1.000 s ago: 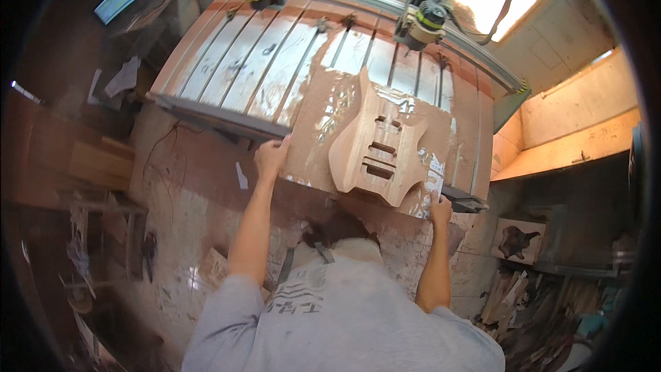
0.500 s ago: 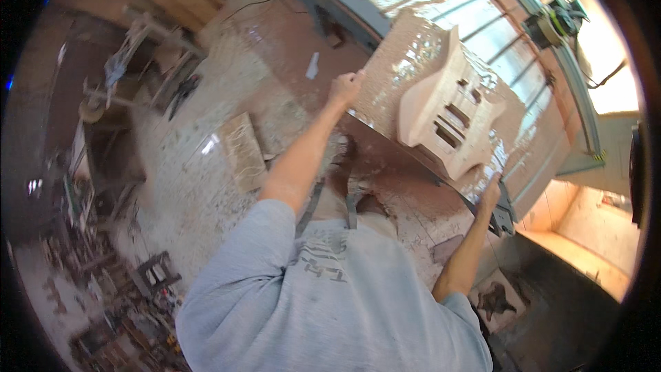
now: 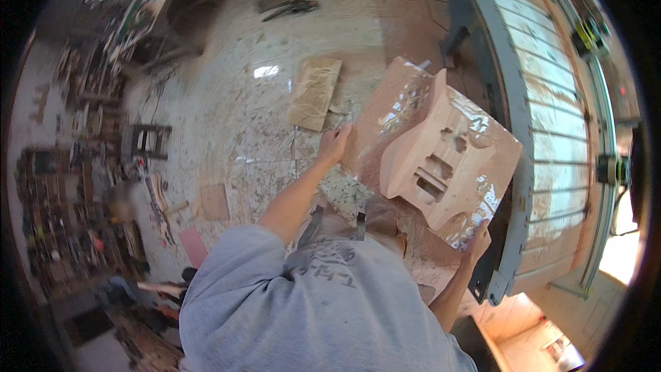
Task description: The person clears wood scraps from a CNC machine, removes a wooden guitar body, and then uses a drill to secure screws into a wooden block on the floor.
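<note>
Both hands are gripping a flat board carrying a carved guitar body [image 3: 441, 158]: left hand [image 3: 334, 145] fingers clasping its left edge, right hand [image 3: 478, 241] its lower corner.

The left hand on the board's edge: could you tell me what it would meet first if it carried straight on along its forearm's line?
Probably the board it grips, then the grey machine table; depth is unclear.

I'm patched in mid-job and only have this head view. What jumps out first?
A carved wooden guitar body with routed cavities, lying on a glossy brown board, fills the centre right. The left hand grips the board's left edge and the right hand its lower right corner. To the right stands a grey-framed slatted machine bed; a loose wooden offcut lies on the dusty floor behind.
</note>
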A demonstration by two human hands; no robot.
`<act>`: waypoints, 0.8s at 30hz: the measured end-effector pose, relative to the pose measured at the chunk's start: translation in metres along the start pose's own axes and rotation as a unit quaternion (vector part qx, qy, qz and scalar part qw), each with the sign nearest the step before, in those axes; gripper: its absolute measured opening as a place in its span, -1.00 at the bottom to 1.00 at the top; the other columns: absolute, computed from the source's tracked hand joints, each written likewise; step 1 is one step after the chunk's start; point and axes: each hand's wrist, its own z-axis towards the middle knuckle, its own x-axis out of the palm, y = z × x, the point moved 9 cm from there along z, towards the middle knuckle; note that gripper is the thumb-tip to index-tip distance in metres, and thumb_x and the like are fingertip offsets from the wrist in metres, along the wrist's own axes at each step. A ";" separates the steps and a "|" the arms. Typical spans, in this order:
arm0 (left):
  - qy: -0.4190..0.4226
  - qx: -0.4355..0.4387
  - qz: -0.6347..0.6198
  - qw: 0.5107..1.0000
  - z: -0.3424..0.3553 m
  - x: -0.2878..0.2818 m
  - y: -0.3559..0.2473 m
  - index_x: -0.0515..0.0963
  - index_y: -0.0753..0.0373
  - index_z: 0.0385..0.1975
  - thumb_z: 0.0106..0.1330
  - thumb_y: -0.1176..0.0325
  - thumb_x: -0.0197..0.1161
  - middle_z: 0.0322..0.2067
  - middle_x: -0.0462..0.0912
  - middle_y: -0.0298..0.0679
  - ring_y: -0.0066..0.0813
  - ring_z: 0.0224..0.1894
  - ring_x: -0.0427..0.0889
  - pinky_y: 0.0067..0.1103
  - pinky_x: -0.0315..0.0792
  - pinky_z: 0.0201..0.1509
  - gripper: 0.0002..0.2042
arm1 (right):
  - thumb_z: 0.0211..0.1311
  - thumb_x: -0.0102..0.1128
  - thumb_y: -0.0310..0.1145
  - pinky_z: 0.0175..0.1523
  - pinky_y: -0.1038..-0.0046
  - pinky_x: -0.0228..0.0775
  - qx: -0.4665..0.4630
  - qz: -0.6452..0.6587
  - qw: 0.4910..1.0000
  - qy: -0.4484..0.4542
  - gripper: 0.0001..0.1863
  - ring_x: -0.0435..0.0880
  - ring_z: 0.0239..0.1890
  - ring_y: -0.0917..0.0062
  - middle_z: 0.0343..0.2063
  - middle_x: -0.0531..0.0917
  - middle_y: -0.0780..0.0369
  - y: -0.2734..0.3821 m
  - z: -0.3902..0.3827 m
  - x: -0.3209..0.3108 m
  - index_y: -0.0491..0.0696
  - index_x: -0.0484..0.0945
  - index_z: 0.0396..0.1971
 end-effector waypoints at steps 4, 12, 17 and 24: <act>-0.060 -0.139 -0.027 0.988 -0.091 -0.004 -0.026 0.70 0.32 -0.18 0.29 -0.34 0.00 -0.26 0.72 0.08 -0.10 -0.16 0.69 -0.29 0.42 -0.06 -0.29 | 0.47 -0.05 0.12 -0.40 0.39 0.25 0.019 -0.094 0.989 0.111 -0.30 0.40 -0.53 0.59 -0.62 0.55 0.28 0.062 0.084 -0.051 -0.28 0.55 -0.55; -0.137 -0.273 0.094 0.947 -0.290 -0.058 -0.173 0.68 0.34 -0.25 0.40 -0.33 -0.30 -0.21 0.67 0.19 0.18 -0.05 0.61 -0.13 0.36 0.11 -0.21 | 0.42 -0.05 0.22 -0.33 0.29 0.48 -0.025 -0.243 0.904 0.351 -0.25 0.58 -0.48 0.44 -0.50 0.63 0.12 0.200 0.163 -0.091 -0.30 0.67 -0.42; -0.141 -0.322 0.144 0.925 -0.385 0.017 -0.319 0.64 0.40 -0.09 0.41 -0.35 -0.34 -0.05 0.61 0.28 0.23 0.12 0.52 -0.15 0.31 0.21 -0.16 | 0.41 -0.12 0.22 0.01 0.09 0.38 -0.136 -0.335 0.843 0.398 -0.22 0.68 -0.12 0.05 -0.26 0.69 -0.20 0.307 0.278 -0.154 -0.34 0.65 -0.23; -0.286 -0.395 0.110 0.866 -0.403 0.060 -0.261 0.59 0.56 -0.08 0.44 -0.34 -0.53 -0.03 0.55 0.40 0.28 0.15 0.49 -0.11 0.28 0.27 -0.05 | 0.31 -0.03 0.22 0.08 0.10 0.38 -0.143 -0.308 0.789 0.511 -0.23 0.66 -0.01 0.02 -0.15 0.67 -0.21 0.340 0.307 0.004 -0.35 0.63 -0.14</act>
